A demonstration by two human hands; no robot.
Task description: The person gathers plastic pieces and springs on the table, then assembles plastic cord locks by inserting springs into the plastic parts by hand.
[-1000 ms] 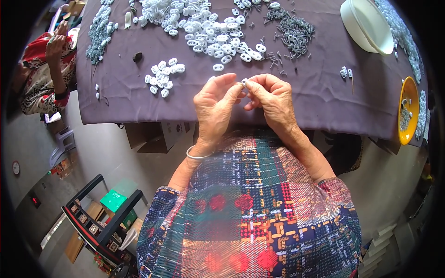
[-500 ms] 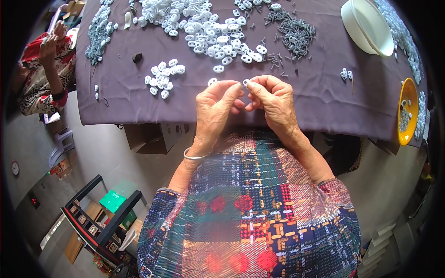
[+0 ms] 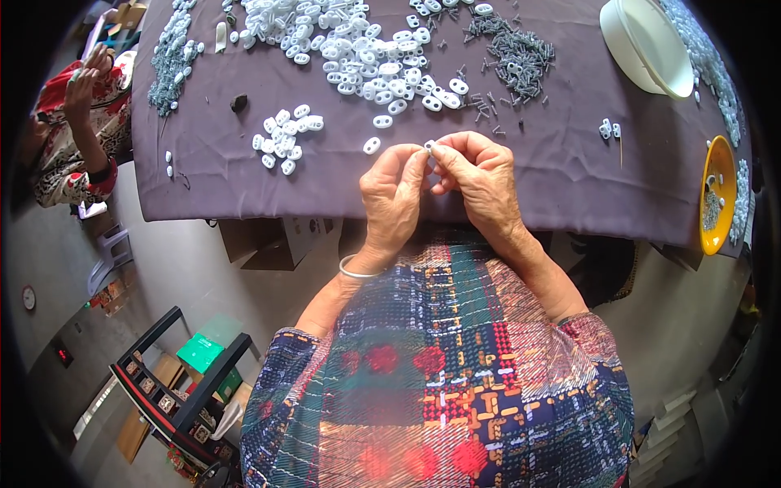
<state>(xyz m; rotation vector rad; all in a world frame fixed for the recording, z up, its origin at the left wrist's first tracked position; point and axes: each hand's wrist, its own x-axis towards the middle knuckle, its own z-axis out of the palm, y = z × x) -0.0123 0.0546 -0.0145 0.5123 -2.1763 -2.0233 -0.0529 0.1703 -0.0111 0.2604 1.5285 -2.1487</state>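
Your right hand [image 3: 486, 175] clamps a small white plastic piece [image 3: 429, 145] at the fingertips, probably to steady it against your left hand [image 3: 392, 191], whose grip I cannot tell.

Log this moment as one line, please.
right hand: pinching small white piece | left hand: close beside it, grip unclear | beyond: white-piece heap, grey fasteners

Pinched in the grip, the small white piece [image 3: 429, 146] is looking like smooth plastic. Beyond it, white 2-hole pieces [image 3: 376, 71] are showing slightly glossy plastic, while grey screws [image 3: 521, 69] are looking metallic. Around the grip, the tablecloth [image 3: 553, 179] is showing creased, faintly sheened cloth. Well right, the tub [image 3: 625, 50] and yellow bowl [image 3: 712, 237] are appearing smooth, plastic, the bowl glossier.
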